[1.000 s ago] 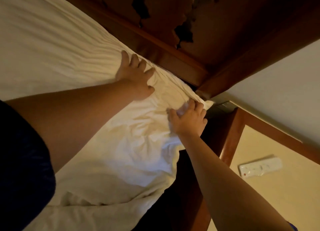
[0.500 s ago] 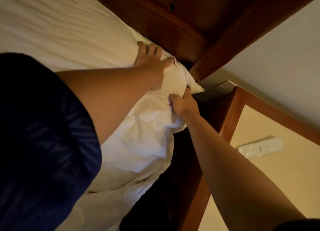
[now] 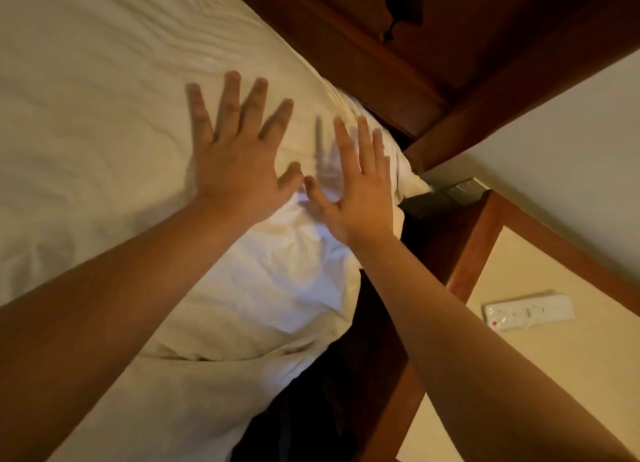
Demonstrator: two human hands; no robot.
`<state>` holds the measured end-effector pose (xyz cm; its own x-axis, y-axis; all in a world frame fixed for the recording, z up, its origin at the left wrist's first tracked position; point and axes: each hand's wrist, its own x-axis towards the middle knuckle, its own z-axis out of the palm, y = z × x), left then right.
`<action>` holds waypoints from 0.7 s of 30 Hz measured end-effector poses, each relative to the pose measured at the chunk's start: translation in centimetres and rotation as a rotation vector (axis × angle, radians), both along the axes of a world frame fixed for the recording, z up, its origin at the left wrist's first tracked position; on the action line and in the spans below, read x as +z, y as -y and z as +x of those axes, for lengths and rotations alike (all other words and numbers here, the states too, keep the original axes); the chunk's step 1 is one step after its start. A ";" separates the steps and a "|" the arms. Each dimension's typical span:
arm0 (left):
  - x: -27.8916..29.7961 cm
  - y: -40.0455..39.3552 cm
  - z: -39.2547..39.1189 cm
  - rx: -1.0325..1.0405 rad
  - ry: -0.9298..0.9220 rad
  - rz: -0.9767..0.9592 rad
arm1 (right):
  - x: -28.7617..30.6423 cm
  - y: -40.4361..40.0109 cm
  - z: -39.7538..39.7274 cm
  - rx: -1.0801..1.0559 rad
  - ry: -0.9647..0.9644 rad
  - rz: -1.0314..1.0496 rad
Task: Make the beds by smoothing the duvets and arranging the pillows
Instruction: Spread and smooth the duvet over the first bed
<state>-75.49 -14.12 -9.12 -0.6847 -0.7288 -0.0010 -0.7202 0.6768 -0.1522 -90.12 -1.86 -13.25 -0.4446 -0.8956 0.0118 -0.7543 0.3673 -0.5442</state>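
White duvet is creased at the corner near the headboard, at 2 o'clock. Both left hand and right hand are spread flat, gripping nothing. Sweep the palms outward toward 2 o'clock with even pressure.

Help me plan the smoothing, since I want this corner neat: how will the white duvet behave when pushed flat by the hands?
The duvet looks soft and floppy: it is crumpled near the corner and droops over the bed's edge, so it should probably spread under the flat left hand and right hand. The fine ripples suggest that it bunches ahead of a push. It likely slides easily.
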 end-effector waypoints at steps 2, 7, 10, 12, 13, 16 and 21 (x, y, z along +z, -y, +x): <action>-1.1 0.5 1.5 0.007 -0.017 0.000 | -0.1 3.1 0.0 0.095 -0.029 -0.041; -4.7 -2.9 1.2 -0.101 0.098 0.052 | -4.6 3.7 0.6 0.073 -0.101 0.185; -7.1 -7.3 2.0 -0.240 0.082 0.274 | -6.0 1.3 0.4 0.010 -0.217 0.298; -7.1 -9.4 2.3 -0.182 0.001 0.676 | -5.1 0.7 0.3 0.004 -0.210 0.380; -6.2 -9.6 2.2 -0.139 -0.037 0.879 | -4.5 0.6 0.1 0.008 -0.170 0.406; -0.6 -6.5 3.0 -0.026 -0.407 1.276 | -1.4 1.9 -0.6 -0.100 0.050 0.372; 8.0 4.8 10.0 0.135 -0.876 0.500 | 7.2 8.8 2.9 -0.038 0.124 -0.013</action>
<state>-65.45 -18.92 -1.14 -0.5027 -0.8538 0.1353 -0.5182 0.4229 0.7434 -87.20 -10.62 -6.03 -0.4766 -0.8785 -0.0337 -0.6668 0.3863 -0.6373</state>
